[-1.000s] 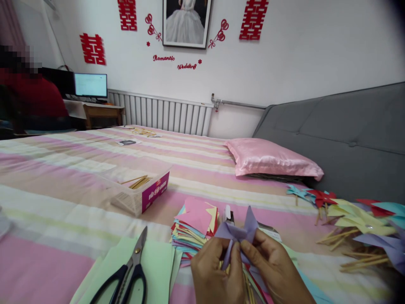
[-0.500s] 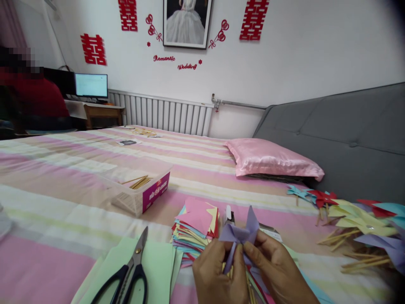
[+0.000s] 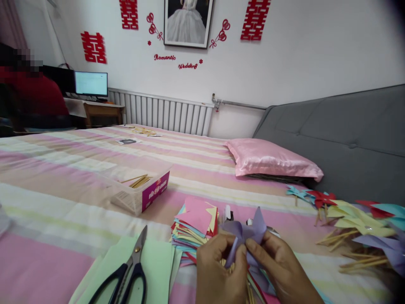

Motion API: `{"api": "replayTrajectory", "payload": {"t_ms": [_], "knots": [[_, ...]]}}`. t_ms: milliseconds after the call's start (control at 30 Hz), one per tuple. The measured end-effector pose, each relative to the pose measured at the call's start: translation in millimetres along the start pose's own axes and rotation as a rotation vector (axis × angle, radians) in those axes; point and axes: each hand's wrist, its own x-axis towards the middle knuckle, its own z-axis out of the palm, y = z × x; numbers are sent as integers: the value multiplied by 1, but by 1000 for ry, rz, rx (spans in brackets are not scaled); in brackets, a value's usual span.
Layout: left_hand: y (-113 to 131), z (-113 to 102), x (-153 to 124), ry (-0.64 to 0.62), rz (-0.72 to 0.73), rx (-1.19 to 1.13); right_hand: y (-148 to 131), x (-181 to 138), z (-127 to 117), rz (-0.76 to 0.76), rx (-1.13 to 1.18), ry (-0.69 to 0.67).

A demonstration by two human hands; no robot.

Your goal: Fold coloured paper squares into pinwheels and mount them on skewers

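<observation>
Both my hands hold one purple paper pinwheel [image 3: 241,232] above the bed, its blades folded in toward the middle. My left hand [image 3: 221,264] is closed, with its thumb pressed near the centre. From the other side my right hand [image 3: 274,257] pinches the paper, thumb close to the left thumb. Just left of them stands a stack of coloured paper squares [image 3: 194,228]. Scissors [image 3: 131,264] with dark handles lie on green paper sheets [image 3: 158,261]. Below my hands, thin wooden sticks [image 3: 250,293] and paper scraps show in part.
A clear plastic box [image 3: 139,192] with wooden sticks stands on the striped bed. Several finished pinwheels [image 3: 351,217] lie at the right, near a pink pillow [image 3: 272,158] and the grey headboard [image 3: 341,126]. A person in red [image 3: 38,95] sits by a monitor [image 3: 91,83].
My hands have shifted slightly right with the purple pinwheel, and its upright blade leans farther right. Both thumbs stay pressed near its centre.
</observation>
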Motion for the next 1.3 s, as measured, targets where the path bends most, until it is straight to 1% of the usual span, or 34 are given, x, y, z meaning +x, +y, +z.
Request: {"api": "replayTrajectory", "payload": {"t_ms": [100,167,233,333,433,533,633,700,767,900,967,1033,1100,1167,1300], "knots": [[-5,3,1,-35,-118,-137,-1,-1,2,-8,-65,70],[-6,3,2,-52,-192,-218,-1,0,2,6,-78,80],[-4,2,4,-75,-265,-304,-2,1,1,43,-47,42],[1,-3,9,-112,-330,-432,-7,0,-1,88,87,-30],[6,-8,13,-150,-347,-485,-8,-2,-3,94,189,-1],[8,-9,14,-201,-338,-428,-2,-1,-7,103,98,-2],[9,-9,13,-208,-311,-387,7,4,-11,93,-1,-7],[10,-10,14,-209,-302,-395,8,6,-11,86,-15,14],[10,-12,15,-205,-315,-409,6,6,-11,92,16,52],[12,-15,17,-190,-353,-388,-2,4,-7,133,175,142],[12,-16,18,-207,-330,-354,-6,4,-6,160,246,168],[11,-15,18,-216,-276,-319,-7,5,-5,182,285,175],[9,-15,17,-185,-200,-260,-8,5,-4,192,298,172],[5,-16,15,-124,-101,-144,-6,6,-2,179,301,157],[-5,-16,9,4,188,136,0,5,3,179,325,137]]}}
